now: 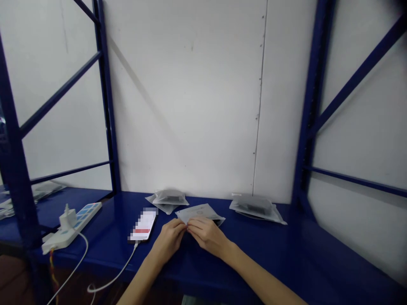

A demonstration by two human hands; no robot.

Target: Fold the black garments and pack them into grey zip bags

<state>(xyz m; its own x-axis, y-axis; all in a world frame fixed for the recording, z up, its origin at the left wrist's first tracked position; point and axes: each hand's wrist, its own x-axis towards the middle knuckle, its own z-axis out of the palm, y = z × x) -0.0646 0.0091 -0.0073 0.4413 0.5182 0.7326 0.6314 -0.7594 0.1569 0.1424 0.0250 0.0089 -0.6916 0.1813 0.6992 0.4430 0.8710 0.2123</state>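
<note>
A frosted plastic bag (199, 211) lies on the blue shelf in front of me, with something dark showing at its right side. My left hand (170, 238) pinches the bag's near edge, fingertips pressed together. Close against it, my right hand (208, 236) grips the same edge, its fingers closed and covering part of the bag. The fingertips of both hands almost meet, and the exact pinch point is partly hidden.
Frosted bags with dark contents lie at the back left (170, 197) and back right (256, 206). A phone (143, 225) on a charging cable lies left of my hands. Farther left is a white power strip (71, 228). Blue rack posts (110, 106) flank the shelf (270, 258).
</note>
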